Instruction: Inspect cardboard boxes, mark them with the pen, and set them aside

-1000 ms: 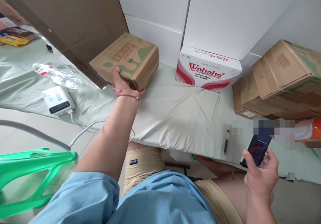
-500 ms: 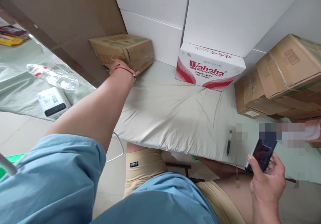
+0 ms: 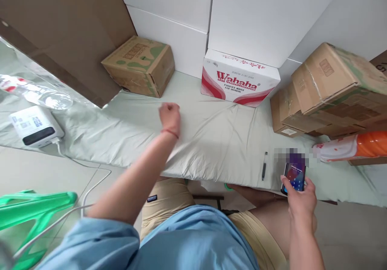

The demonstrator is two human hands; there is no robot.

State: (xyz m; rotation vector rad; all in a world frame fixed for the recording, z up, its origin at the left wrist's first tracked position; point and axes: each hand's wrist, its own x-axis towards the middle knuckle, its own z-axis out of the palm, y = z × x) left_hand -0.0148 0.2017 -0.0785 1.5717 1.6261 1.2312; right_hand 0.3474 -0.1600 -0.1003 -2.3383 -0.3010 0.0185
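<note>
1. Head view, brown carton (image 3: pixel 139 66): cardboard, green blobs + reddish-brown print, top looks closed. Sits at back L of cloth-covered bench (image 3: pixel 211 137), just R of big brown panel (image 3: pixel 60 28); well apart from white/red Wahaha box (image 3: pixel 240 78).
2. Same view, phone (image 3: pixel 294 175): dark edges, lit screen w/ purple, red + blue; top end pixelated. In R hand (image 3: pixel 300 195) nr bench's front edge, just R of black pen (image 3: pixel 264 168).
3. L hand (image 3: pixel 169 116): a bit blurred, fingers curled in to a fist, nothing visible in them; apart from carton, in front + slightly R of it. Can't tell if it touches cloth. Forearm slants up from lower L, red string at wrist.
4. R hand: fingers wrapped on phone, thumb along its L edge; forearm comes up from bottom R.
</note>
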